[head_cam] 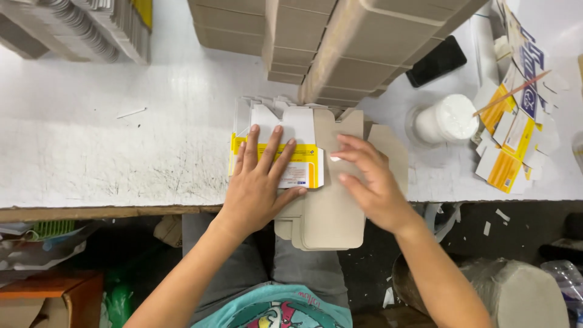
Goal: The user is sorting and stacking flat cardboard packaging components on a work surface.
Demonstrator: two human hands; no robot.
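My left hand [258,182] lies flat, fingers spread, on a white and yellow printed carton blank [303,159] at the table's front edge. Under and behind it sits a small stack of similar white blanks [255,112]. My right hand [373,179] rests with fingers apart on a pile of plain grey-brown cardboard blanks [331,215], which overhangs the table edge toward my lap. The two hands are a few centimetres apart, and neither one grips anything.
A white worn table [109,146] carries tall stacks of flat cardboard [340,48] at the back, more stacks [79,27] at the far left, a black phone [437,61], a white pot [446,119] and loose yellow and white blanks [513,136] at right.
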